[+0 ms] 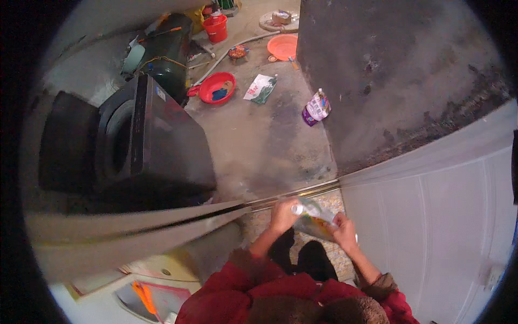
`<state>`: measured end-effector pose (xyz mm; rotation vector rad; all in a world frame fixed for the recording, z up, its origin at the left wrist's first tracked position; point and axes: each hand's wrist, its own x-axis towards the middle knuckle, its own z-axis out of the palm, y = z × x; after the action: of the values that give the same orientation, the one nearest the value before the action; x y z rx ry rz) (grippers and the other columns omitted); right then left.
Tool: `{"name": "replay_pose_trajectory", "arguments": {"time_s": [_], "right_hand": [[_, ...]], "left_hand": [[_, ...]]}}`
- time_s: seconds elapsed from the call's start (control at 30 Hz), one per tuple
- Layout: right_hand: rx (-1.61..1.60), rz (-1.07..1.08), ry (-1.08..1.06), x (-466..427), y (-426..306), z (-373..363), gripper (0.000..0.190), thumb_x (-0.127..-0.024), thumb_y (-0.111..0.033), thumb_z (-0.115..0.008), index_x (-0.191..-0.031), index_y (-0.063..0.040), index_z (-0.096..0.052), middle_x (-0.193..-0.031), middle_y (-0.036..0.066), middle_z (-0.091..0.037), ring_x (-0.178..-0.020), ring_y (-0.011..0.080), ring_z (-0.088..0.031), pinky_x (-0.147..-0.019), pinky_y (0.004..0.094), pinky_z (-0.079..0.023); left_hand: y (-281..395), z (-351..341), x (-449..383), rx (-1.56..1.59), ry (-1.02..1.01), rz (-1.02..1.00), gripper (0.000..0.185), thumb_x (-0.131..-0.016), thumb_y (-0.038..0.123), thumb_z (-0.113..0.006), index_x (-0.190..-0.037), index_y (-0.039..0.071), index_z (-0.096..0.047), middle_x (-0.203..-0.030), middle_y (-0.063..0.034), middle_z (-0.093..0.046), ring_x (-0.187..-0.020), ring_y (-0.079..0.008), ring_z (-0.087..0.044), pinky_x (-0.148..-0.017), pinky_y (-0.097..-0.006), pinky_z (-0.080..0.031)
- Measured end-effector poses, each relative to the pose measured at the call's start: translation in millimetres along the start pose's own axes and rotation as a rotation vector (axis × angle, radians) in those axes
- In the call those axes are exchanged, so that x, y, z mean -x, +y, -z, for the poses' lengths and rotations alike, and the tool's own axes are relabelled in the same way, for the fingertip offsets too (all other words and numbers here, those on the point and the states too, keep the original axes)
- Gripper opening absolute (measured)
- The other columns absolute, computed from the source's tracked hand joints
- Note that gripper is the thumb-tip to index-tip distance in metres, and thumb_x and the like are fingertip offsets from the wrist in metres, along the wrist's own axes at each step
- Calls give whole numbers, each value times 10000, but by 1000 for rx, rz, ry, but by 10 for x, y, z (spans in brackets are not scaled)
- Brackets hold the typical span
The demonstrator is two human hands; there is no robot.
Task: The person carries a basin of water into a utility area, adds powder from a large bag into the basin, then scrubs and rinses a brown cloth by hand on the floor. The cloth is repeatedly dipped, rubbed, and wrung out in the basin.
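Note:
A soft plastic spout pouch (315,224) with green and yellow print is held in front of my body. Its white cap (297,209) sticks out beside my left hand (282,214), which grips the spout end. My right hand (344,231) pinches the opposite side of the pouch. Below it are my dark shoes on a patterned tile floor (336,259). How full the pouch is, I cannot tell.
Ahead runs a metal door track (295,190). Beyond it stand a dark top-loading washing machine (174,141) with its lid up, a red basin (226,79) holding cloth, a white-green pouch (261,88), a purple-white pouch (317,108) and an orange basin (283,45). A white door (421,210) rises at right.

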<state>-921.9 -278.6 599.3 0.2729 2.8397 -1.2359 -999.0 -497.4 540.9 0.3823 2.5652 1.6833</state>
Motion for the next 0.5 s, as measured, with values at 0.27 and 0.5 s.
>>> {"name": "replay_pose_trajectory", "arguments": {"time_s": [0.27, 0.5], "right_hand": [[-195, -180, -83, -1918, -424, -179, 246, -775, -109, -706, -938, -63, -528, -564, 31, -527, -528, 118, -498, -495, 301, -396], [-314, -426, -175, -3963, -326, -501, 255, -792, -155, -705, -1011, -60, -616, -685, 34, -614, -568, 104, -535, -518, 265, -422]], "left_hand": [[-364, 1157, -1249, 293, 303, 437, 270, -778, 143, -729, -1013, 34, -653, -976, -52, -655, -892, -176, -613, -811, -312, -483], [-973, 1481, -1441, 1107, 584, 877, 217, -892, 242, -629, -1013, 63, -616, -721, 34, -525, -538, -45, -408, -436, -203, -286]]}}
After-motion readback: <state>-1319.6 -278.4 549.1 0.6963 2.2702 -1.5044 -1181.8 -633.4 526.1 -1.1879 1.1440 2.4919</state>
